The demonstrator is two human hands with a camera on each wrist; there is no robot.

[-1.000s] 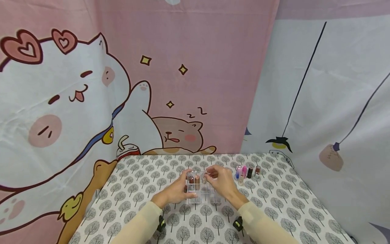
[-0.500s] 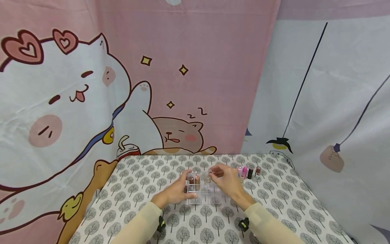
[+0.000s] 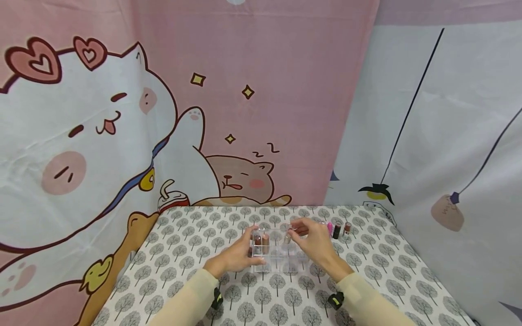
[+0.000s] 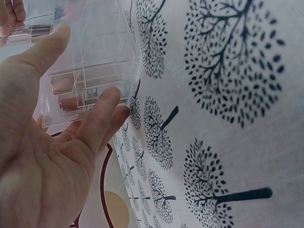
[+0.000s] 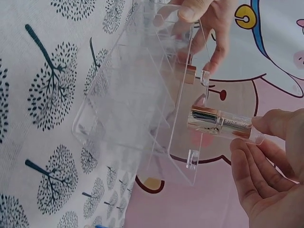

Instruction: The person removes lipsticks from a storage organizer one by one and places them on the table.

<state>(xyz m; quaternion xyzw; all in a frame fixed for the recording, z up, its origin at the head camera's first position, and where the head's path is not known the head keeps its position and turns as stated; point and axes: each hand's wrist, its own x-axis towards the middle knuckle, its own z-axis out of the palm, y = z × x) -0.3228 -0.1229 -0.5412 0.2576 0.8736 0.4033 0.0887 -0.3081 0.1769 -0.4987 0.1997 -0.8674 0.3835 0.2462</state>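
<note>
A clear compartment organizer (image 3: 279, 256) stands on the tree-print cloth, and my left hand (image 3: 235, 254) grips its left side. Two lipsticks, one dark brown (image 3: 258, 241) and one tan (image 3: 266, 243), stand in its back left part. Over the back right part, my right hand (image 3: 316, 240) pinches a lipstick (image 5: 223, 126) by one end between thumb and fingers. That lipstick has a clear case with shiny gold-silver bands. In the right wrist view its free end is by the organizer's rim; whether they touch I cannot tell.
To the right of the organizer stand more cosmetic tubes: a bright pink one (image 3: 330, 227), a black one (image 3: 336, 231) and a brown one (image 3: 347, 228). My right hand partly hides that group. A cartoon-print curtain (image 3: 310, 113) hangs behind the table.
My right hand has moved rightward with the lipstick, from the organizer's middle toward its right side, and now covers more of the loose tubes. The left hand keeps its hold.
</note>
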